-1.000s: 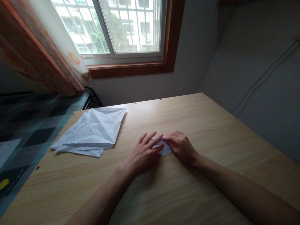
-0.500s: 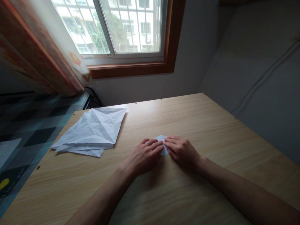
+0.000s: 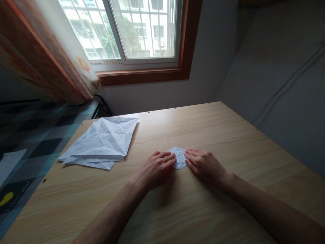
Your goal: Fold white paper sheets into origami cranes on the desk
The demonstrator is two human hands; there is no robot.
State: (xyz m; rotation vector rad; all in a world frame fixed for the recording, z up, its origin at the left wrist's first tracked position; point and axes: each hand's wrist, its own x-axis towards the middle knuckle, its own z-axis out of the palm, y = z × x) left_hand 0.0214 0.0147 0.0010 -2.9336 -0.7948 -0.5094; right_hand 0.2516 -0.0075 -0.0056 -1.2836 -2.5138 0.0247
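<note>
One small creased white paper pinned flat between left hand, right hand.

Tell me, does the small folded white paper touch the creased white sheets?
Apart: head view shows bare wooden table between the small folded white paper and creased white sheets.

No legible text in this frame.
- Sticker strip on the lower frame of the window, at its left end: white with red print, too small and blurred to read.
- Small folded paper, on the table well below the window: plain white, creases only.
- Creased sheets, below and left of the window: plain white, creases only.
- Curtain at the window's left edge: an orange printed motif, not lettering.
</note>
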